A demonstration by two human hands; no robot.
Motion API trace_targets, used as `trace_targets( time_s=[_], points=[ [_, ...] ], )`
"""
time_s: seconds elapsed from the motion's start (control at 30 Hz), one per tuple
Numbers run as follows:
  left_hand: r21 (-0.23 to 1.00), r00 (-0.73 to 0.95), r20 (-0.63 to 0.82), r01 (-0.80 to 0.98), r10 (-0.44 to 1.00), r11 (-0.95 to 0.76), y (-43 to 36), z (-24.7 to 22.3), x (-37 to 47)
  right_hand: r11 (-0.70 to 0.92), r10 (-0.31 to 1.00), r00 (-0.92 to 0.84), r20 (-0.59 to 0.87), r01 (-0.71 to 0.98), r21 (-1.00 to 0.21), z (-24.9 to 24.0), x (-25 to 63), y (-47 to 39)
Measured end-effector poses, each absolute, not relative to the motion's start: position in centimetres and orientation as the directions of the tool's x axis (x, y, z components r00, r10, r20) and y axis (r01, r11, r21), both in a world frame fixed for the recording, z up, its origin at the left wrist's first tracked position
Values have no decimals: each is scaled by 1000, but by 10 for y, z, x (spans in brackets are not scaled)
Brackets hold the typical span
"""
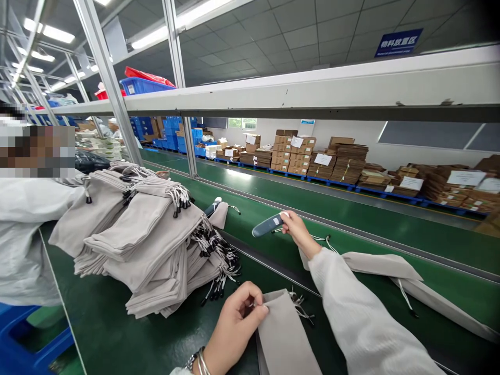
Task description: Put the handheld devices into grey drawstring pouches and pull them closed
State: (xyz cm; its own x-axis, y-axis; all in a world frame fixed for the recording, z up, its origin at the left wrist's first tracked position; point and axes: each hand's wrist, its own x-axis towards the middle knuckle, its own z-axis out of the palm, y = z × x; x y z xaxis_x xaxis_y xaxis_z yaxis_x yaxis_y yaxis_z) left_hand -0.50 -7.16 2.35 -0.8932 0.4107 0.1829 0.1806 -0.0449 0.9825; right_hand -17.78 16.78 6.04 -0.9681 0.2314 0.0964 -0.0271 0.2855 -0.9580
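My left hand [237, 325], with bracelets at its wrist, pinches the top corner of a grey drawstring pouch [287, 330] at the table's near side. White cords with black ends stick out at that pouch's mouth. My right hand [300, 233] reaches out over the green belt, its fingers closed on one end of a slim dark blue-grey case [267, 225] with a small white label. What is inside the case cannot be made out. To the left lies a big heap of grey drawstring pouches [152, 234], their black cord ends hanging out on the right.
Filled pouches [383, 265] lie on the green belt [332, 219] at right, and another dark item [213, 205] lies farther back. A metal post [187, 140] carries an overhead shelf [312, 86]. A co-worker in white [31, 229] sits at left near a blue stool [31, 338].
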Motion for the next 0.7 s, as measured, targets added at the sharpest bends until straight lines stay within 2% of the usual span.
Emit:
trace_targets(
  time_s=[0.1, 0.23, 0.37, 0.43, 0.5, 0.6, 0.7],
  points=[
    [982, -894, 189, 174, 407, -75, -70, 28, -5, 217, 156, -967, 202, -166, -962, 80, -123, 190],
    [978, -886, 207, 196, 415, -69, -60, 40, 4, 234, -74, -960, 270, -280, -931, 97, -51, 201],
    [969, -870, 246, 227, 427, -94, -48, 50, 15, 355, -303, -942, 141, -249, -901, 103, -3, 181],
    [961, -875, 275, 247, 398, -121, -46, 54, 18, 410, -457, -889, 17, -228, -883, 102, 14, 169],
    [958, -896, 286, 257, 341, -129, -49, 56, 18, 440, -555, -820, -137, -150, -885, 100, 26, 162],
    [959, -925, 285, 274, 252, -78, -68, 60, 8, 452, -544, -801, -252, -27, -892, 101, 38, 171],
    [966, -961, 259, 257, 94, -36, -94, 63, -8, 509, -486, -848, -214, -76, -857, 110, 47, 199]
  ],
)
